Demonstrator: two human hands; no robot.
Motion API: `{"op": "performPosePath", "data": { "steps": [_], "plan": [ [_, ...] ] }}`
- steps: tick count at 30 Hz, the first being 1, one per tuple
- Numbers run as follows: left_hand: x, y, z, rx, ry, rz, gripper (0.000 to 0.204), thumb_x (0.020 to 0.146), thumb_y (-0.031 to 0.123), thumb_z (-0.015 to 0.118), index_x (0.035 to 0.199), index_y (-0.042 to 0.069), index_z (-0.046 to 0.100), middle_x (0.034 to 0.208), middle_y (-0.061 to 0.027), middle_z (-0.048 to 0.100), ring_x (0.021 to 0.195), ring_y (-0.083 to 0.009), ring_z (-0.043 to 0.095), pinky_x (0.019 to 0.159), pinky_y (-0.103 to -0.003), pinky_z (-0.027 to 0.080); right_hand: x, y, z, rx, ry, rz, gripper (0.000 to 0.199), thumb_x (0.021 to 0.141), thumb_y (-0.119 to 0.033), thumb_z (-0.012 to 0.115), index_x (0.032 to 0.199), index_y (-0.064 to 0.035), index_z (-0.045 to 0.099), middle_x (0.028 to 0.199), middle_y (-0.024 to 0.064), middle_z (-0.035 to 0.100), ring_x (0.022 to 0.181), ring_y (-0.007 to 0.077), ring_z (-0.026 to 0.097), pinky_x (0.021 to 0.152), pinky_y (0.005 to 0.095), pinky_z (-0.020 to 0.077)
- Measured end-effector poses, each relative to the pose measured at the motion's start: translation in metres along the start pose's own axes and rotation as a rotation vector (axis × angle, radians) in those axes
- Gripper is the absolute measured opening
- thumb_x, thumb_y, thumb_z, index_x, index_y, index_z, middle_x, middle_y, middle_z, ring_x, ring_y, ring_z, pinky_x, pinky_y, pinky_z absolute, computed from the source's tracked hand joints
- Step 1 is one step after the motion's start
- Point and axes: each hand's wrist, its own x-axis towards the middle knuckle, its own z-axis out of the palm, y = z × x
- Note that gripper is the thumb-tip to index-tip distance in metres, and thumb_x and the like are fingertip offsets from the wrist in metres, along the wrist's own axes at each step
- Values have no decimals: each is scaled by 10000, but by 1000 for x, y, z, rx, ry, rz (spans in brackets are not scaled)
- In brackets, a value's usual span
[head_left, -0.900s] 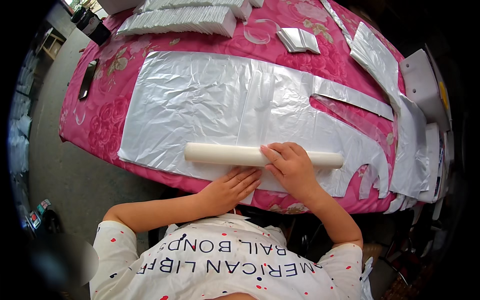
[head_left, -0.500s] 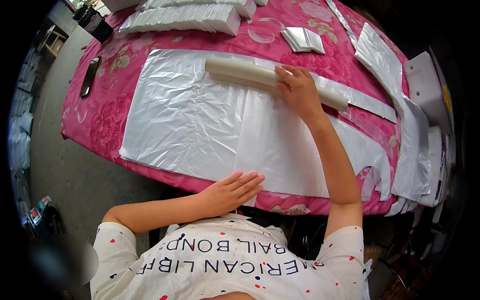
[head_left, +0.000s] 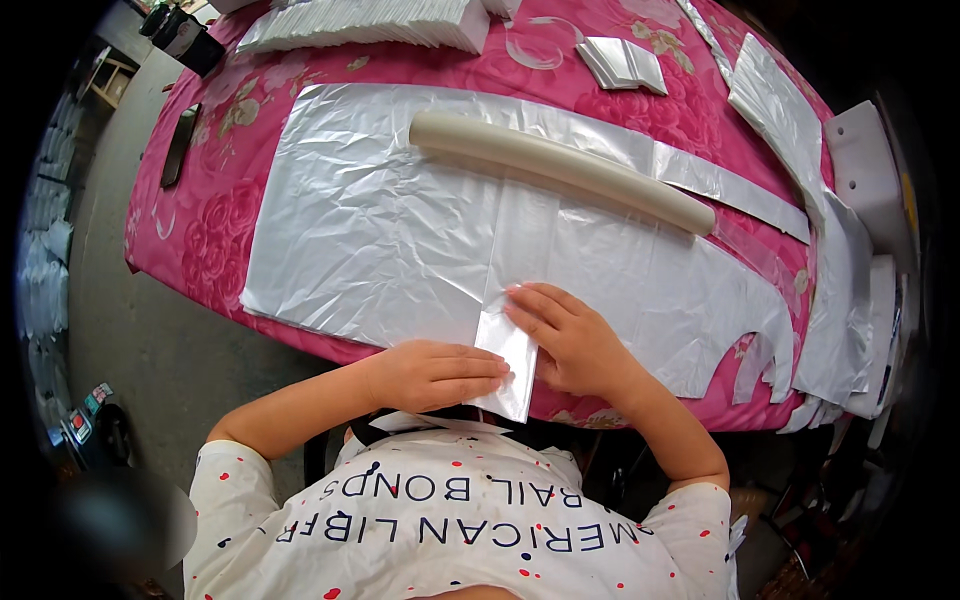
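Two hands: both lie flat, fingers out, gripping nothing.
Black thing (head_left: 180,145): far left on the pink cloth (head_left: 200,250), well apart from the hands.
Big plastic sheet (head_left: 400,230): spread out flat on the table.
Left hand (head_left: 435,375): at the near edge, fingertips touching the clear strip (head_left: 508,350).
Clear strip: between both hands, hanging over the table edge.
Right hand (head_left: 570,340): pressing beside the strip.
White roll (head_left: 560,170): past the hands, lying across the sheet.
Folded bags (head_left: 625,62): far side, right.

Pink floral tablecloth (head_left: 220,150); silvery plastic sheet (head_left: 390,220); cream roll (head_left: 560,170).
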Motion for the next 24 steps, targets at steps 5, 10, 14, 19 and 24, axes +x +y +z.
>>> {"op": "performPosePath", "data": {
  "steps": [5,10,14,19,24],
  "plan": [
    [22,-6,-11,242,-54,-253,617,710,259,647,1233,-11,463,1264,-152,494,1156,-288,496,980,-404,397,-7,8,13,-147,124,29,402,672,-30,618,1072,-10,590,1131,110,556,1044,278,531,877,357,452],
    [25,-11,-8,198,44,-356,725,701,335,640,1284,-27,408,1187,-167,542,1074,-311,536,940,-418,399,-5,9,9,-89,171,78,328,693,-57,634,1022,-53,625,989,82,611,876,248,581,724,347,493],
    [30,-19,-9,-96,201,-590,627,810,355,570,1284,-22,410,1092,-160,592,988,-315,572,872,-389,426,5,13,3,147,260,307,166,760,-76,618,917,-37,656,780,79,633,664,222,593,604,321,486],
    [46,-27,-15,-207,524,-759,586,902,374,468,1325,-14,351,1266,-185,485,1078,-318,522,911,-378,398,33,15,-13,472,126,855,235,849,-165,569,789,52,636,636,108,619,517,149,610,505,279,453],
    [53,-17,-1,404,87,-472,694,844,351,526,1362,-42,282,1419,-213,289,1309,-350,298,1052,-436,266,42,22,-21,539,29,939,267,843,-178,572,736,63,614,635,115,616,547,169,636,513,275,463]
  ]
}}
